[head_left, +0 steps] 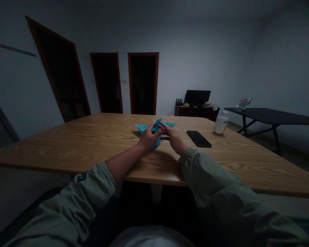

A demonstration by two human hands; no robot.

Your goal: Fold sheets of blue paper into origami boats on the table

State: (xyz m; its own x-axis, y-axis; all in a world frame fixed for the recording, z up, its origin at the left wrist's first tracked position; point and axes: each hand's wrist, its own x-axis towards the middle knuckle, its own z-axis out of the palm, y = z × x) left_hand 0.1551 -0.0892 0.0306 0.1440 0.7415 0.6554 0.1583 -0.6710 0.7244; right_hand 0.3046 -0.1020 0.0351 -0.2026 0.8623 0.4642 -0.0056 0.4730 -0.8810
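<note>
The left hand (148,138) grasps a folded blue paper (143,128), and the right hand (173,139) pinches it too, over a wooden table (74,145). A black phone (198,139) lies nearby.

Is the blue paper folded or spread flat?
Folded: the paper stands in creased points between the left hand and right hand.

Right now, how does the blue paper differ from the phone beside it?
The blue paper is bright and folded into pointed flaps, while the phone is black, flat and rectangular. The blue paper is held up between the left hand and right hand, while the phone lies untouched. The blue paper looks matte, the phone glossy. Both are at the same wooden table.
</note>
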